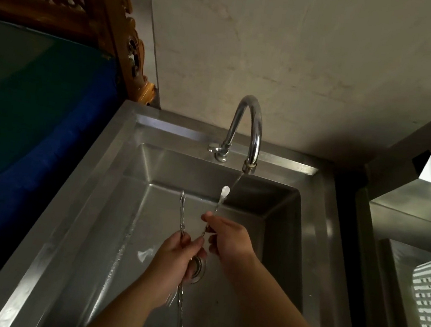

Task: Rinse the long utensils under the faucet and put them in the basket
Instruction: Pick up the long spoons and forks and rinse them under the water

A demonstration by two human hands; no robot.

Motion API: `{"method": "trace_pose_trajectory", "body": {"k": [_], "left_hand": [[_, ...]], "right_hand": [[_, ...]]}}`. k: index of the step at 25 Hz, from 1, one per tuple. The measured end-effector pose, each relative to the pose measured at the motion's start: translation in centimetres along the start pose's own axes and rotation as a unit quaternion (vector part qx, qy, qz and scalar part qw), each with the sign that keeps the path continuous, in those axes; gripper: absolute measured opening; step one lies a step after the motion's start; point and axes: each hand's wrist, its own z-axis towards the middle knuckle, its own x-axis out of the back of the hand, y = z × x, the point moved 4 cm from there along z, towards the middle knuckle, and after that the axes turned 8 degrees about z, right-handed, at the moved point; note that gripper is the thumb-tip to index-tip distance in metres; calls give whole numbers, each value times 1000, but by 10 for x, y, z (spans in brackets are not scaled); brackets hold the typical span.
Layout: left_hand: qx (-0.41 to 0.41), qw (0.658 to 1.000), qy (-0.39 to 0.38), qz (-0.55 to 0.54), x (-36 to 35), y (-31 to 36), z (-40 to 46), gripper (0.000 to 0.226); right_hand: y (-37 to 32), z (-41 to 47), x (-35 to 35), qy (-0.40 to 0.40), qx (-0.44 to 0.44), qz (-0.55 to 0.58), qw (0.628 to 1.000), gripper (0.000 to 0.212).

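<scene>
The long spoon (219, 204) sits at the centre of the sink with its pale bowl tipped up at about one o'clock, right where the thin stream from the faucet (247, 129) lands. The right hand (229, 241) pinches its slim handle low down, fingers (206, 218) closed around the shaft. Just beside it at nine o'clock, a second long utensil (182, 213) stands nearly upright, and the left hand (174, 263) is clenched round its stem; more metal shafts (two, as far as I can tell) trail out below that fist toward six o'clock.

These look like thin, stiff steel pieces: light, hard to bend, and slick when wet. I would judge the safest hold to be on the shaft near the middle, squeezed firmly, since a wet handle could slide through loose fingers and clatter into the steel sink (132, 180).

The drain (198, 267) lies directly beneath the left hand, partly hidden. The white slotted basket (428, 308) waits at three o'clock, well apart, beyond the sink wall and a dark gap. That raised rim is what the utensils must clear on the way over. At nine o'clock a blue cloth (52, 123) covers the neighbouring surface.
</scene>
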Motion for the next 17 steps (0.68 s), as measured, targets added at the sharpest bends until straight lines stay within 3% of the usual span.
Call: {"method": "trace_pose_trajectory", "body": {"k": [5, 17], "left_hand": [[33, 999, 0, -14, -8, 6, 17, 24], [26, 997, -34, -59, -16, 11, 32, 12]], "right_hand": [[2, 21, 3, -14, -2, 15, 1000, 19], [-5, 42, 16, -29, -3, 60, 998, 27]]}}
